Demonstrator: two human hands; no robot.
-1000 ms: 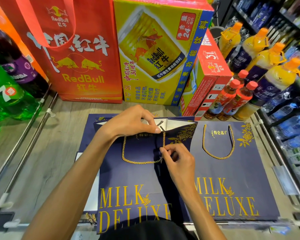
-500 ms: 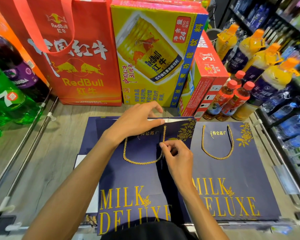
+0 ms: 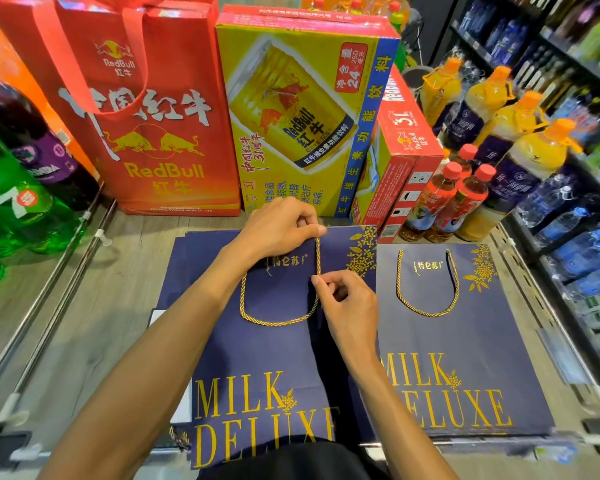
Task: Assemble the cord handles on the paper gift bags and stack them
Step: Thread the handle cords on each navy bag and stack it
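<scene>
Shop aisle, wood-look shelf top, drinks stocked all round. Two flat navy paper bags lie side by side on it. Both are printed "MILK DELUXE" in big gold caps low down, w/ small gold "特仑苏" near the top and gold flower sprigs at the top R corner. Left bag lies on more navy sheets whose edges show along its L side. Right bag lies against its R edge, w/ a gold handle looped in a U on its face.

Both hands work at the left bag's twisted gold cord. L hand has fingers curled over the bag's top rim, thumb tip where the cord's R leg meets that rim. R hand pinches the same leg lower down btw thumb + forefinger, other fingers curled in. That leg runs straight btw the two hands; the rest hangs in a U on the bag face, its L leg going under the L wrist.

Behind stands a red tote reading "RedBull 红牛" w/ two gold bulls and white "中国红牛". Next to it is a yellow carton, "RedBull 红牛", "24 × 250". A red carton leans beside that. Further R are red-capped bottles, then orange-capped bottles of yellow drink. Far L is a green bottle w/ a white "7", and a purple-label bottle, text too blurred to read.
</scene>
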